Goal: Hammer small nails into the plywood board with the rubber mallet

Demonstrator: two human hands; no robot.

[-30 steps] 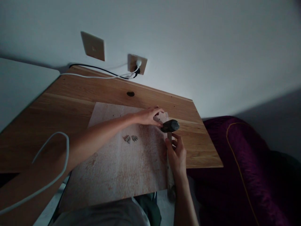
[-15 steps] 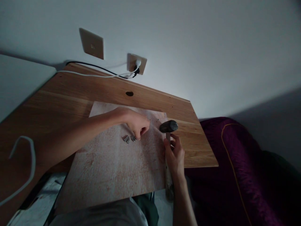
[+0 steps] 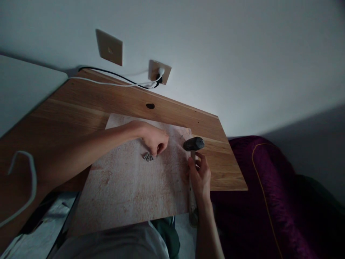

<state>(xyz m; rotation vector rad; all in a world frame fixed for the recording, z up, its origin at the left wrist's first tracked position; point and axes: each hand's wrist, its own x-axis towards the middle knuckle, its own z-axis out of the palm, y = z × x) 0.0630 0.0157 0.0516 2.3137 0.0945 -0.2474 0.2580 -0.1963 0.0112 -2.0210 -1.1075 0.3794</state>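
Observation:
My left hand (image 3: pixel 155 139) is closed, its fingertips pinched right at a small pile of silvery nails (image 3: pixel 148 157). What the fingers hold, if anything, is hidden. The nails lie on a pale, worn-looking wooden board (image 3: pixel 126 187). At the board's right edge, my right hand (image 3: pixel 201 176) grips a hammer (image 3: pixel 194 144) by its handle, with the dark head pointing up and away. Close to the far right corner of the board, tiny dark nails (image 3: pixel 181 136) seem to stick up.
Beneath the board is a brown wooden desk (image 3: pixel 226 169) with a round cable hole (image 3: pixel 150 106). A white cable (image 3: pixel 102 82) and a black one run to a wall socket (image 3: pixel 160 72). Purple fabric (image 3: pixel 258 172) covers something at the right. A white loop of cord (image 3: pixel 32 176) hangs at the left.
My left hand has shifted a little left, closer over the nails, which now lie fanned more tightly together. The right hand keeps its grip on the hammer. The view has tilted slightly.

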